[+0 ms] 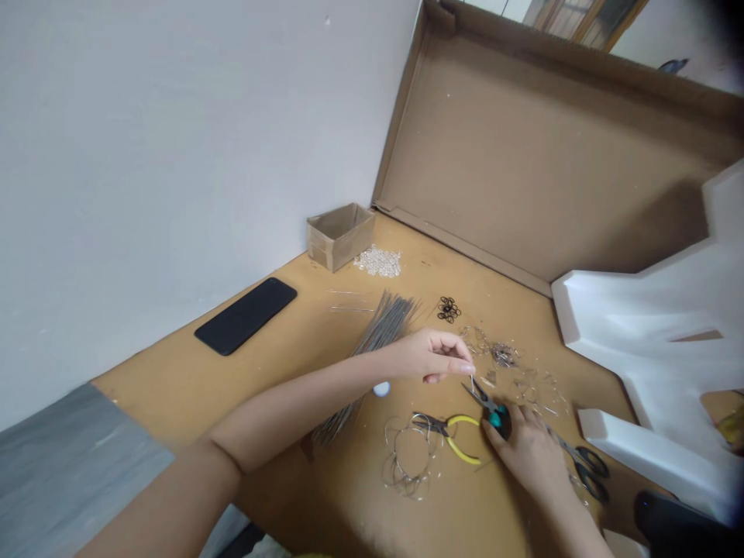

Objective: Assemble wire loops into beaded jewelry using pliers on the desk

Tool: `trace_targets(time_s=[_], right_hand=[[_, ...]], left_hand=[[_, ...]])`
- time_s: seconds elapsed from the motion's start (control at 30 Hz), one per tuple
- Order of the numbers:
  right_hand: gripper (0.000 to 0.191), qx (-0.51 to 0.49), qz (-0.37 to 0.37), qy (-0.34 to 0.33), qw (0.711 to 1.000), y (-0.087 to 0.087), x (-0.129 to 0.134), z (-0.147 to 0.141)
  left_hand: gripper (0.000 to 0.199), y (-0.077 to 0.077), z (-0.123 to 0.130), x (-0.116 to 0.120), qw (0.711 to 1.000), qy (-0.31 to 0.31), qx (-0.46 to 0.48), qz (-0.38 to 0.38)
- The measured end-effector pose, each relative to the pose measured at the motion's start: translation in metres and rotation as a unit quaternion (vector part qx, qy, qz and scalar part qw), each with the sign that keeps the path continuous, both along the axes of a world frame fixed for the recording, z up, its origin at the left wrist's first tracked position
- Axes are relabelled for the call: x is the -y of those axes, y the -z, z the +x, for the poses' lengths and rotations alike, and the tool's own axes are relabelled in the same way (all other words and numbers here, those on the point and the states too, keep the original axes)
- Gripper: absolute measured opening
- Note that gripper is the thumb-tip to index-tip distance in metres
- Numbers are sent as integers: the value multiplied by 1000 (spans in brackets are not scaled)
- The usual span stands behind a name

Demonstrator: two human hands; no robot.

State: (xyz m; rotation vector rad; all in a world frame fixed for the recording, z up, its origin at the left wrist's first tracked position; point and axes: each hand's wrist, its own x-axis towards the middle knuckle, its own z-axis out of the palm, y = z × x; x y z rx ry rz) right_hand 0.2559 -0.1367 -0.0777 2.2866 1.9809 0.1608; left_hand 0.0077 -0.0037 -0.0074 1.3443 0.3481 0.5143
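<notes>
My left hand [433, 356] is closed in a pinch on a short thin piece of wire [472, 383]. The lower end of that wire meets the jaws of the pliers with green handles [481, 397]. Around those handles my right hand [530, 448] is closed; its palm side is hidden. Just left of it lie yellow-handled pliers [462, 438], their jaws toward a loose cluster of wire rings [410, 457]. Under my left forearm runs a bundle of straight grey wires [387, 322]. A small white round thing [381, 389] shows beside the forearm.
Black rings [448, 309], tangled wire pieces [503, 355] and clear beads [379, 262] lie farther back. A small cardboard box [331, 249] and a phone [247, 316] sit near the wall. Scissors [591, 471] and white foam [628, 318] are at right, before a large cardboard panel [523, 147].
</notes>
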Motion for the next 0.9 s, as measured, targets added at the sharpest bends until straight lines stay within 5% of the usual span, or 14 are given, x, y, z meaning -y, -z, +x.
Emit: trace_targets(time_s=[0.13,0.23,0.3,0.4,0.53,0.67,0.9], right_hand=[[45,-42,29,-5,999,0,-2,2],[41,-192,59,-2,980,-19,-7,-7],[38,-357,72,35,931,-39,-10,-22],[37,-590,28,40,806,-66,-14,-49],[38,-709,-40,35,703,-76,-21,-74],[39,-727,-69,45,681,-72,-25,-78],[35,-722,-84,51,685,-65,-22,-74]], left_hand=[[21,6,3,2,1000,5,-13,3],[23,8,5,3,998,19,-47,21],[23,9,6,5,997,26,-64,41],[20,8,6,9,992,44,-81,82],[19,7,5,12,976,50,-83,195],[21,4,5,15,946,49,-117,299],[20,7,11,23,908,42,-134,394]])
